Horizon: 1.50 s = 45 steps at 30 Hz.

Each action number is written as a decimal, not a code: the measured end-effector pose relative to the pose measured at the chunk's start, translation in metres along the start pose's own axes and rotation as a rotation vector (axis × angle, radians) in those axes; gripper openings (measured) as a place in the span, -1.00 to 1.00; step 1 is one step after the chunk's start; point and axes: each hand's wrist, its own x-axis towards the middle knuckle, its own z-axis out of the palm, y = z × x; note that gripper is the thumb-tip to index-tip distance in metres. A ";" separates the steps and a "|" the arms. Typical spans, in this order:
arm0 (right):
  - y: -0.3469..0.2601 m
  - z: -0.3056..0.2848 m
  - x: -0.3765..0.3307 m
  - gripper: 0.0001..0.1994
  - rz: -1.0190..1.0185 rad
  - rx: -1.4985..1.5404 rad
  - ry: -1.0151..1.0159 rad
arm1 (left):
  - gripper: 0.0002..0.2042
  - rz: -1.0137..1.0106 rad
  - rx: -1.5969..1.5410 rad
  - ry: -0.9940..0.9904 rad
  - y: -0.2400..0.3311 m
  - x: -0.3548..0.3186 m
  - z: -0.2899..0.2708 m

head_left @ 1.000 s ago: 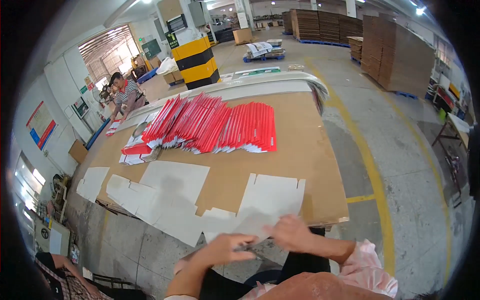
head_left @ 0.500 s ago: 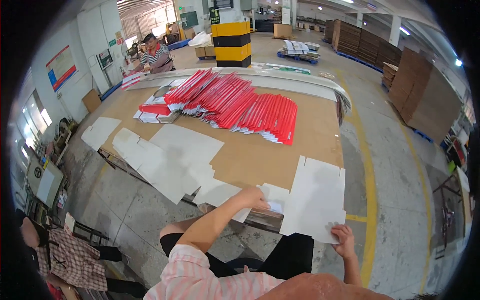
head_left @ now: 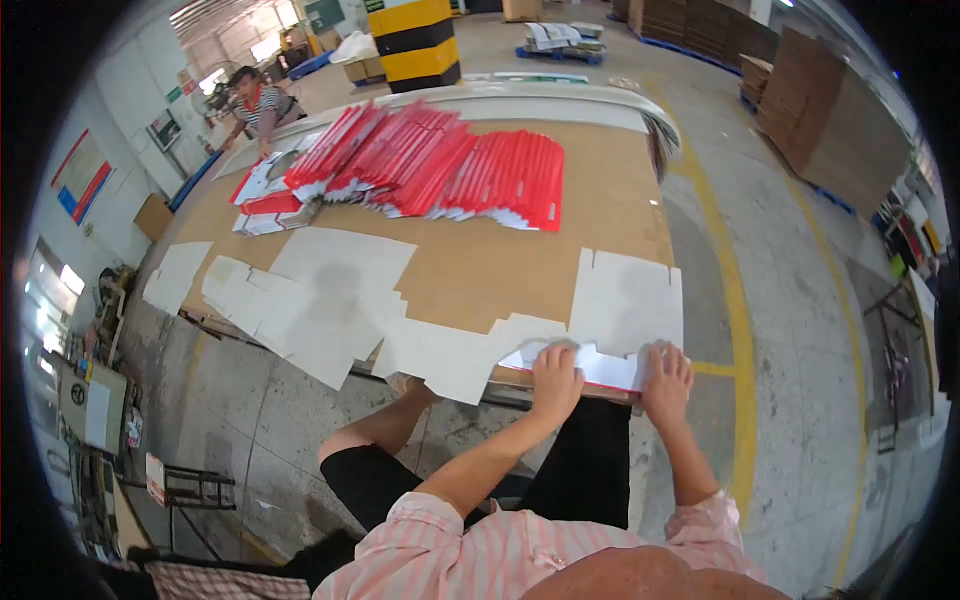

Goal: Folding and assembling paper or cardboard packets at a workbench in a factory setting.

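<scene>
A white card piece with a red edge [head_left: 612, 370] lies at the near right edge of the table, with a notched outline on its far side. My left hand [head_left: 557, 382] grips its left part, fingers curled over the top. At its right end is my right hand [head_left: 666, 382], fingers bent over the corner; the thumb is hard to make out. Just beyond both hands rests a flat white sheet [head_left: 628, 295] with slots along its far edge. More white cut sheets [head_left: 435, 352] overlap to the left of my left hand.
Fanned red-and-white folded pieces [head_left: 505, 180] lie across the far half of the brown table [head_left: 610, 150]. A co-worker [head_left: 262, 105] reaches in at the far left. A black-and-yellow pillar [head_left: 415, 45] stands behind. Brown cardboard stacks [head_left: 830, 120] are at the right.
My right hand has moved up and inward to the red-edged piece, and my left hand shifted right onto it. The co-worker now reaches toward the table. The whole view has shifted.
</scene>
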 end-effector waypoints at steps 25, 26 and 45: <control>-0.080 0.003 0.015 -0.44 -0.461 0.257 0.112 | -0.64 0.386 0.131 -0.592 -0.015 -0.016 -0.097; -0.080 0.001 0.015 -0.41 -0.417 0.320 0.160 | -0.66 0.395 0.101 -0.717 -0.022 -0.014 -0.106; -0.079 0.001 0.013 -0.40 -0.472 0.216 0.112 | -0.77 -0.294 0.312 -0.383 -0.129 -0.008 -0.149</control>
